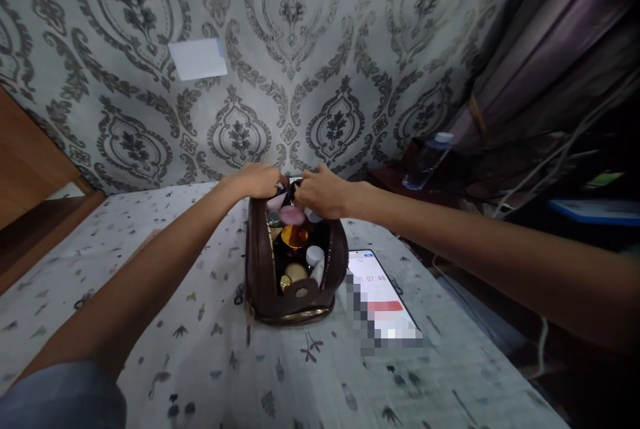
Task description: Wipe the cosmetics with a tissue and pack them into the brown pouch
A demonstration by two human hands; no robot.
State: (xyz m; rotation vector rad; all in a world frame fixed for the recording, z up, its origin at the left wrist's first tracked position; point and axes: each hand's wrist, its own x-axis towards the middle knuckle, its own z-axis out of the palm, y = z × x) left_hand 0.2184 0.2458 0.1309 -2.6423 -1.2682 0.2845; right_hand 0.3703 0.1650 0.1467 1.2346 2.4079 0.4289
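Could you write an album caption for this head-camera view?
Left hand and right hand at the far end of an open brown bag of small containers, a lit phone beside it.

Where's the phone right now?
In the head view, the phone lies on the patterned cloth, just right of the open brown bag, below the right forearm.

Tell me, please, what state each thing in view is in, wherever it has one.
Brown bag: unzipped and open, holding several small items.
Phone: face up, screen lit, partly pixelated.
Clear bottle: capped; fill level unclear.
Curtain: gathered by a band.
Left hand: at the bag's far end, grip unclear.
Right hand: beside it, fingers bent, grip unclear.
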